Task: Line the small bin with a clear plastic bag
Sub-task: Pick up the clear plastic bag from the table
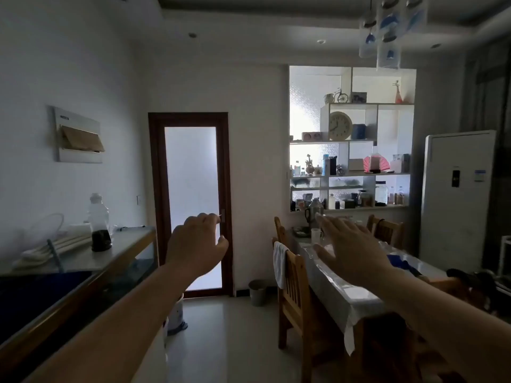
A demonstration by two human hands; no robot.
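A small grey bin (257,292) stands on the floor by the far wall, between the door and the dining chairs. Both arms are stretched out in front of me at chest height, well short of the bin. My left hand (195,248) holds nothing, its fingers loosely curled and apart. My right hand (349,251) is flat with fingers spread, also holding nothing. No clear plastic bag is visible.
A brown-framed frosted glass door (190,205) is straight ahead. A counter (83,261) with a bottle and dishes runs along the left. A dining table (345,275) with wooden chairs (293,294) fills the right. A white pedal bin (175,316) stands by the counter. Tiled floor lies between.
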